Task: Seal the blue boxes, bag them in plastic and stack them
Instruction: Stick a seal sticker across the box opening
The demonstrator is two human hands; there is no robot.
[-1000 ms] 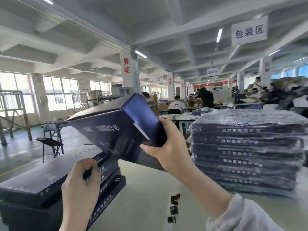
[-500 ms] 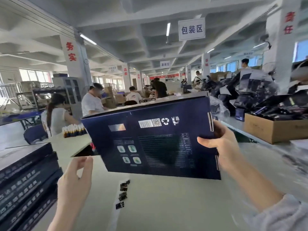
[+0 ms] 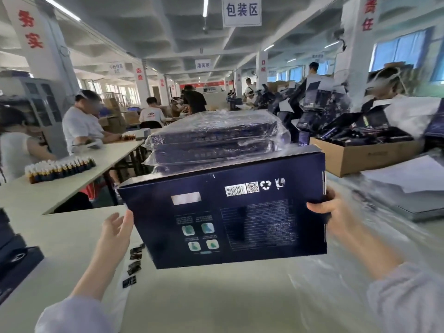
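Observation:
A dark blue box (image 3: 225, 212) hangs above the pale table (image 3: 204, 296), its printed back with barcode facing me. My right hand (image 3: 329, 213) grips its right edge, thumb across the printed face. My left hand (image 3: 115, 233) is spread with straight fingers at the box's lower left edge, touching or nearly touching it. Behind the box stands a stack of blue boxes wrapped in clear plastic (image 3: 213, 140). Several small dark seal stickers (image 3: 133, 265) lie in a row on the table under the box. Unbagged blue boxes (image 3: 14, 260) are piled at the left edge.
Clear plastic bags (image 3: 374, 236) spread over the table at the right. A cardboard carton (image 3: 360, 155) of dark goods stands at the back right, white sheets (image 3: 408, 174) beside it. Workers sit at a long table (image 3: 72, 174) with small bottles (image 3: 60, 167) to the left.
The view swung right and down. The box came lower and closer to me, and my left hand rose to its left edge. The bagged stack came back into sight behind it.

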